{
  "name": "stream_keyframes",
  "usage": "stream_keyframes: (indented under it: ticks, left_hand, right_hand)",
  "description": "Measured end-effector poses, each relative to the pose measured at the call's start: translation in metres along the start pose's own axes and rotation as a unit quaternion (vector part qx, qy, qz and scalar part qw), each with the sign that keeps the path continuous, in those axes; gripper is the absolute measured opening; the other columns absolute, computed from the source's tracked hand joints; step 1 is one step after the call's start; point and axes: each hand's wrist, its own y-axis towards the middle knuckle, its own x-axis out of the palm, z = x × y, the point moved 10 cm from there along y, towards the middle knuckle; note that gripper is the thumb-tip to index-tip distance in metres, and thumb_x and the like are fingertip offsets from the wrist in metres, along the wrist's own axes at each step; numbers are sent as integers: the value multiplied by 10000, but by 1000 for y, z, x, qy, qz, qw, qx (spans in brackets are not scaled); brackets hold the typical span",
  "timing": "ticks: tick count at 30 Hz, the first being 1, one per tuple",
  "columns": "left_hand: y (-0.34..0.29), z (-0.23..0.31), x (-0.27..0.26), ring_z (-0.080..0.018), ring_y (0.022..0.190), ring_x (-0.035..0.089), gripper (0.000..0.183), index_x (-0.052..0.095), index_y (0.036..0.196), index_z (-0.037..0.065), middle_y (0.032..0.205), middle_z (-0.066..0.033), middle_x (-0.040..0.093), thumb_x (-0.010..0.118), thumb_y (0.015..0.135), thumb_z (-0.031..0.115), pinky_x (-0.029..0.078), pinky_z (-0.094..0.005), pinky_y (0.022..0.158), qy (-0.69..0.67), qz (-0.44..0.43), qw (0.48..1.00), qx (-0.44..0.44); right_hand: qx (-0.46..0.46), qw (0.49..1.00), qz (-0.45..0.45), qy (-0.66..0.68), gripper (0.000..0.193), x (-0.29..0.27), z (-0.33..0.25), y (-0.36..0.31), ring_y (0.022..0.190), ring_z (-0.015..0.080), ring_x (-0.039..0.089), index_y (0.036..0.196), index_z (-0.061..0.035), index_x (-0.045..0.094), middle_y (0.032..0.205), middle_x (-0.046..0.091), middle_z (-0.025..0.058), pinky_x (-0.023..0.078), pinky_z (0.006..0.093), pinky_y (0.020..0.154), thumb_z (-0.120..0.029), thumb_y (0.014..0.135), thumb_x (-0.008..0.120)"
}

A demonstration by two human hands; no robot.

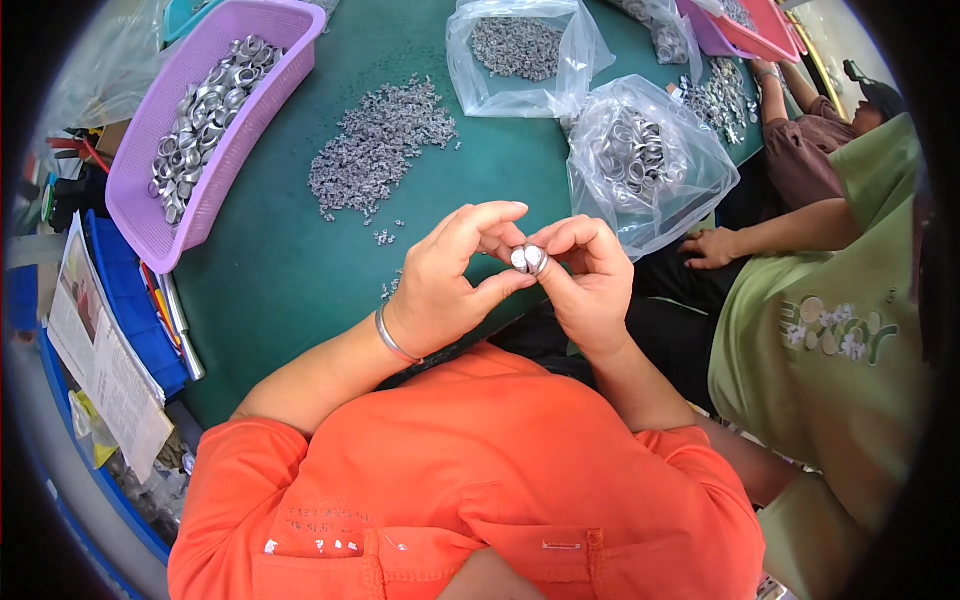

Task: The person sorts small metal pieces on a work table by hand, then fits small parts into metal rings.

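In front of my chest both hands meet over small shiny silver metal rings with flat, rounded faces. My left hand [440, 285] pinches one silver ring [519, 260] between thumb and fingertips. Beside it, touching or nearly touching, another silver ring [536, 259] is gripped by the thumb and fingers of my right hand [594, 285]. My fingers partly cover both pieces, so how they fit together cannot be made out. Beyond my hands, a heap of tiny grey metal pieces [375, 145] lies loose on the green tabletop [275, 290].
A purple basket [128, 190] of silver rings stands at the left. Clear plastic bags hold small grey pieces [515, 48] and larger rings [640, 150]. Blue trays [120, 290] with tools and a printed sheet [100, 350] line the left edge. A person in green [800, 300] sits close at right.
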Motion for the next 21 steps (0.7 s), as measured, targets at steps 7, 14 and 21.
stream_keyframes:
  ticks: [7, 14, 21]
  left_hand:
    - [-2, 9, -1, -163, 856, 626, 601, 425, 1264, -12, 943, -109, 618, 715, 741, -71, 526, -287, 775, 11, 15, 998, 57]
    - [0, 16, -2, -156, 831, 629, 603, 422, 1263, -14, 929, -100, 620, 723, 743, -55, 531, -274, 758, 49, 22, 996, 69]
    - [-1, 7, -1, -158, 856, 629, 612, 416, 1264, -19, 959, -113, 617, 725, 737, -57, 528, -275, 773, 12, 17, 999, 43]
  right_hand:
    - [-112, 987, 24, -115, 209, -3, -16, -5, 752, 132, 609, 844, -25, 502, 834, 621, 103, 486, 236, 614, 65, 778, 678]
    - [-125, 988, 42, -76, 216, -3, -16, -7, 736, 129, 604, 883, -13, 521, 839, 622, 102, 485, 233, 603, 75, 765, 680]
    - [-174, 958, -20, -228, 173, 9, -32, -4, 695, 127, 584, 898, -7, 621, 838, 605, 81, 472, 225, 575, 85, 760, 669]
